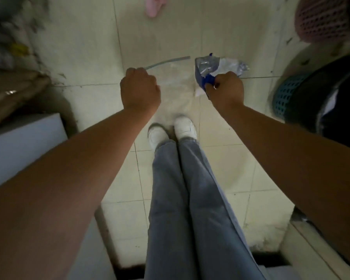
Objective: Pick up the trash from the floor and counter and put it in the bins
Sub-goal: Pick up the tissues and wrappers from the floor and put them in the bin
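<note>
Below me, over the tiled floor [89, 47], my left hand [139, 87] is fisted round a thin straw [168, 61]; my right hand [225, 87] pinches a crumpled blue-and-silver wrapper [210, 66] by its edge. Both look light; the wrapper seems soft and slick, so I'd bunch it tighter. To the right stands a teal bin [287, 93], beyond it a pink basket [321, 19].

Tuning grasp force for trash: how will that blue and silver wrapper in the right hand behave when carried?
The blue and silver wrapper looks crumpled and creased, so probably floppy and light. Its shiny foil side may be slippery. The right hand pinches only one edge, so the rest likely sags or flaps.
</note>
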`<state>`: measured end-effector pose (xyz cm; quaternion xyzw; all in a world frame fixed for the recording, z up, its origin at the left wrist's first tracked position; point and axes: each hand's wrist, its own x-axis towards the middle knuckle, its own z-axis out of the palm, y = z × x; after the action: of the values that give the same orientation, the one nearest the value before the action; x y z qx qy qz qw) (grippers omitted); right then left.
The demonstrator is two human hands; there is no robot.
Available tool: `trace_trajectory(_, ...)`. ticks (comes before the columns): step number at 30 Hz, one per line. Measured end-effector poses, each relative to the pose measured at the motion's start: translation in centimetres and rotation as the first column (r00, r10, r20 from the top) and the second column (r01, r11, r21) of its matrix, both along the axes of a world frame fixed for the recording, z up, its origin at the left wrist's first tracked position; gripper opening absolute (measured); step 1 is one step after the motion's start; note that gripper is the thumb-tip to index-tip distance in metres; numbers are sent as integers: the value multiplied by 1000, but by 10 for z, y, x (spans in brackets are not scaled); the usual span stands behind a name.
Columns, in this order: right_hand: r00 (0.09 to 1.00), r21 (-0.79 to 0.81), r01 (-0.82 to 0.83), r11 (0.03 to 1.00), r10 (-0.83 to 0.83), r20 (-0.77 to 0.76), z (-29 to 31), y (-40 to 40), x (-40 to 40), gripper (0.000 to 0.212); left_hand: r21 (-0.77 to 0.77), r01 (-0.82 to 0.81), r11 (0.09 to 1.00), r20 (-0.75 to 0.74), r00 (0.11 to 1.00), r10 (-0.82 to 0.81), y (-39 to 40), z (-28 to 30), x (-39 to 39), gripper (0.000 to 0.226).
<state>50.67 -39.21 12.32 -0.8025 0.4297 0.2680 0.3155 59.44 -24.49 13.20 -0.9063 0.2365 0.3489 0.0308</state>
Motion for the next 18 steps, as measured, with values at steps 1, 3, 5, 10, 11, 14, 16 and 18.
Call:
trace_trajectory(1, 1000, -15, 19, 1000, -19, 9, 24, -12, -5, 26, -14, 35, 999, -21, 999, -35, -18, 21, 3, 33)
trace_trajectory(3, 1000, -61, 30, 998, -30, -5, 73, -40, -20, 27, -66, 51, 997, -69, 996, -55, -52, 57, 0, 31)
trace_trajectory(5, 997, -75, 76, 994, -77, -4, 113, -70, -43, 29, -98, 71, 993, -92, 992, -80, -89, 89, -13, 31)
trace_trajectory(10, 932, -112, 360, 926, -362, 0, 164, -165, -138, 31, -161, 109, 981, -196, 971, -140, -219, 147, -93, 29)
trace_trajectory(11, 924, -101, 379, 920, -383, -22, 161, -163, -145, 31, -144, 103, 984, -189, 973, -129, -226, 146, -97, 29)
trace_trajectory(14, 896, -98, 433, 896, -440, -63, 169, -207, -203, 25, -121, 113, 986, -206, 969, -136, -284, 144, -159, 32)
trace_trajectory(16, 888, -88, 441, 893, -448, -106, 165, -245, -247, 23, -102, 94, 990, -229, 966, -115, -325, 139, -201, 32)
trace_trajectory(18, 881, -57, 451, 891, -454, -130, 157, -281, -281, 26, -67, 82, 994, -237, 967, -95, -359, 128, -236, 32)
